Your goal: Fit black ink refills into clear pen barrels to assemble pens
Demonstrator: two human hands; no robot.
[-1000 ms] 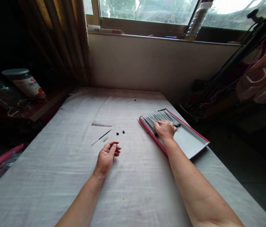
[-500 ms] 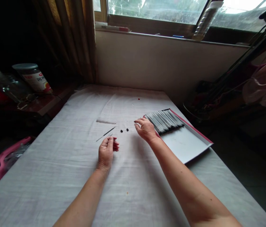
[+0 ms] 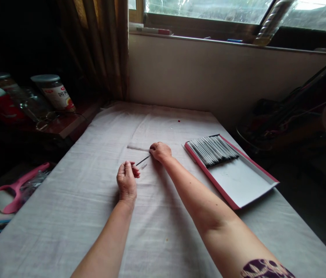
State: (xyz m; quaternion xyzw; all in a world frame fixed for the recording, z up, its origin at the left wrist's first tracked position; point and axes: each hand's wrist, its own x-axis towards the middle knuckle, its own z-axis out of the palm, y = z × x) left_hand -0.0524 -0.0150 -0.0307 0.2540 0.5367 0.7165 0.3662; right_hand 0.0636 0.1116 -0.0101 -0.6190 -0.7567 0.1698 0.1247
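My left hand (image 3: 127,179) is closed, thumb and fingers pinched at the near end of a thin dark pen refill (image 3: 142,160). The refill slants up and right from my fingers. My right hand (image 3: 161,151) is closed near its far tip, with fingertips bunched; what they hold is hidden. A clear plastic tube (image 3: 137,148) lies on the cloth, its right end reaching those fingertips. A small clear piece (image 3: 144,166) lies just below the refill. To the right, a shallow box lid with a pink rim (image 3: 223,190) holds a row of grey-white pens (image 3: 211,150) with black ends.
A pale cloth (image 3: 93,220) covers the table. A tiny red piece (image 3: 179,121) lies toward the back. Left of the table are a lidded jar (image 3: 57,94) and a pink-handled item (image 3: 15,191). A wall and window stand behind.
My right hand has moved left from beside the pens to the refill's far tip. My left hand has shifted left onto its near end. Two small black pieces are now out of sight.
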